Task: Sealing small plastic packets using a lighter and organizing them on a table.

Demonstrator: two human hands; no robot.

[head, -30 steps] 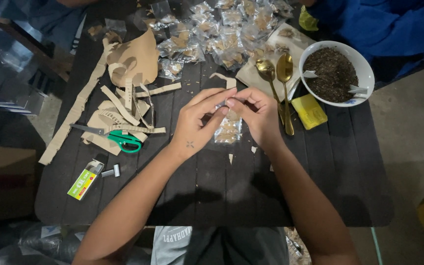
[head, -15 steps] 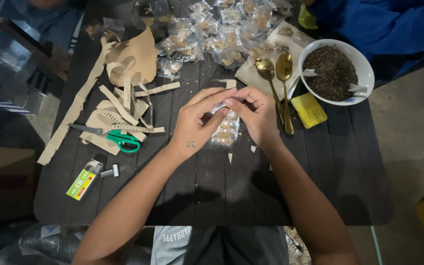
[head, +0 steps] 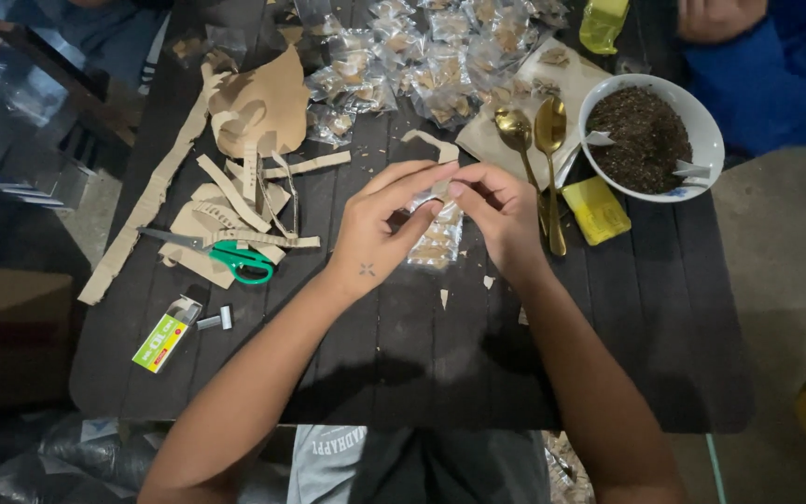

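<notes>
Crinkly clear packet (head: 437, 238) between both hands.

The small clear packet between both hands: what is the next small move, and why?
Probably press the small clear packet's top edge closed. The left hand and right hand pinch it together above the dark slatted table, and it already looks filled like the pile of filled packets.
</notes>
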